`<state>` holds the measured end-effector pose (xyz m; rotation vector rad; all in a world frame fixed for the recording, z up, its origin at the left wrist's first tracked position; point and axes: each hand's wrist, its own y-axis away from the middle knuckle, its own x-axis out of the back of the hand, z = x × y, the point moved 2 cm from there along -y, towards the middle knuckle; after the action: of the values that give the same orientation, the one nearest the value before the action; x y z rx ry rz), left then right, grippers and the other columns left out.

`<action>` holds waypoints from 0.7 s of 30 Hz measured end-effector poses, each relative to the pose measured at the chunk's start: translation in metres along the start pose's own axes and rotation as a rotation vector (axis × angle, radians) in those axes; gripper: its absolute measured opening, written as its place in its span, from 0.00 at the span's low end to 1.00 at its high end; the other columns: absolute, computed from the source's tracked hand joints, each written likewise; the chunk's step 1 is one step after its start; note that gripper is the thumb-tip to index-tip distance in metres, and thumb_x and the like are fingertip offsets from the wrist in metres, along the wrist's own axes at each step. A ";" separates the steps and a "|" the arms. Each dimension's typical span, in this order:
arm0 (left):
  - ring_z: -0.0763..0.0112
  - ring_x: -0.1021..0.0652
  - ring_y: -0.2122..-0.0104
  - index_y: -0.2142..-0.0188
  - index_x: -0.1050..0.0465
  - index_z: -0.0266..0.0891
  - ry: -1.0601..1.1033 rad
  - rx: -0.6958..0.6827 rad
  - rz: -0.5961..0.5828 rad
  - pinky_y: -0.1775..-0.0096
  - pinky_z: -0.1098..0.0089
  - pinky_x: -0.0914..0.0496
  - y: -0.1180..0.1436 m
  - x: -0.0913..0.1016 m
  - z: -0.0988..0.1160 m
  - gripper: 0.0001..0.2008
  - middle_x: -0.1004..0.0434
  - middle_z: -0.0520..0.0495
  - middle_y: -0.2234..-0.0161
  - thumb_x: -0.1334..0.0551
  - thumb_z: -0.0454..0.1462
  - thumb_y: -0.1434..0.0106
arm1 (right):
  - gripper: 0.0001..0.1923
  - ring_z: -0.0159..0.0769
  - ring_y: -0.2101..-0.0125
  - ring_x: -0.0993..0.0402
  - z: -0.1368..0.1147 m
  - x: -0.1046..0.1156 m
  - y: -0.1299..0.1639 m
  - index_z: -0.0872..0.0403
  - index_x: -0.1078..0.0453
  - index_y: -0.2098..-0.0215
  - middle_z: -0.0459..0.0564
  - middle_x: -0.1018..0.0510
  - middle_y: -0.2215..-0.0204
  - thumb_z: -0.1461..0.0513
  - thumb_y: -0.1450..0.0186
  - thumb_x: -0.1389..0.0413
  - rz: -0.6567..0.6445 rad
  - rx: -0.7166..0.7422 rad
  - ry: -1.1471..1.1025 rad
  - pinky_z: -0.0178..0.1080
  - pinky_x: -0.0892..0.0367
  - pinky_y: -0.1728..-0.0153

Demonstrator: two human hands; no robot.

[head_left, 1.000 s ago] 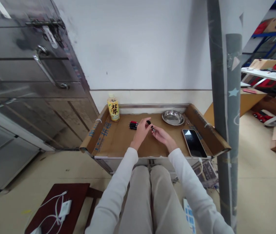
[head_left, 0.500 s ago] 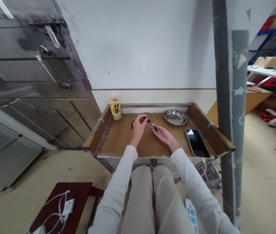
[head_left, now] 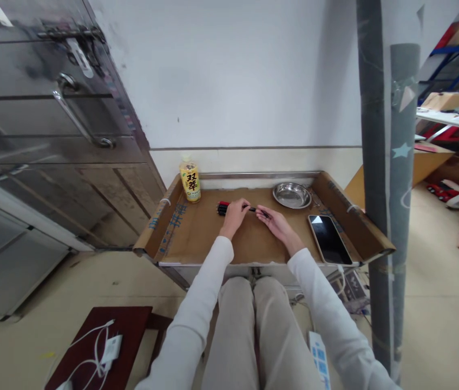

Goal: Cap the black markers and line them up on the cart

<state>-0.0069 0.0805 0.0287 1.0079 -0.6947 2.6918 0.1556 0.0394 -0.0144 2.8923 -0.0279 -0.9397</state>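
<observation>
A slim black pen (head_left: 253, 209) spans the gap between my two hands, just above the cardboard-lined table. The fingertips of my left hand (head_left: 234, 215) are pinched on its left end. My right hand (head_left: 279, 226), palm turned partly up, has its fingers closed round the right end. Whether the pen is in one piece or its cap has come off cannot be made out. Just left of my left hand lies a small bunch of black and red pens (head_left: 222, 208) on the cardboard, partly covered by that hand.
A yellow-labelled drink bottle (head_left: 190, 181) stands at the back left. Back right is a round metal dish (head_left: 292, 195), with a cabled phone (head_left: 329, 239) in front of it. Raised cardboard sides (head_left: 160, 219) border the tabletop; a grey wrapped pipe (head_left: 392, 216) rises at the right.
Both hands have shifted slightly right and lower, and the pen lies more level than before. More of the pen bunch shows beside my left hand.
</observation>
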 end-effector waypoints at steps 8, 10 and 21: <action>0.60 0.31 0.50 0.53 0.30 0.38 -0.337 -0.112 0.075 0.48 0.61 0.36 0.006 -0.007 0.021 0.11 0.27 0.42 0.51 0.46 0.32 0.32 | 0.13 0.36 0.57 0.22 0.002 -0.007 0.004 0.53 0.27 0.58 0.54 0.20 0.60 0.61 0.32 0.53 0.046 -0.060 -0.257 0.41 0.24 0.54; 0.62 0.30 0.53 0.56 0.29 0.38 -0.319 -0.145 0.070 0.49 0.62 0.35 0.015 -0.010 0.029 0.10 0.26 0.43 0.55 0.47 0.33 0.31 | 0.13 0.36 0.59 0.22 0.003 -0.009 0.003 0.53 0.28 0.57 0.53 0.20 0.62 0.61 0.31 0.54 0.066 -0.061 -0.286 0.41 0.23 0.56; 0.60 0.30 0.54 0.59 0.28 0.39 -0.307 -0.098 -0.015 0.49 0.60 0.35 0.041 -0.032 0.029 0.06 0.28 0.43 0.57 0.41 0.38 0.34 | 0.13 0.37 0.60 0.23 0.009 -0.019 -0.002 0.51 0.29 0.58 0.51 0.20 0.58 0.56 0.35 0.51 0.028 -0.020 -0.100 0.41 0.27 0.55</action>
<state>0.0203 0.0300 0.0121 1.4092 -0.8582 2.4866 0.1351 0.0418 -0.0103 2.8161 -0.0664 -1.0727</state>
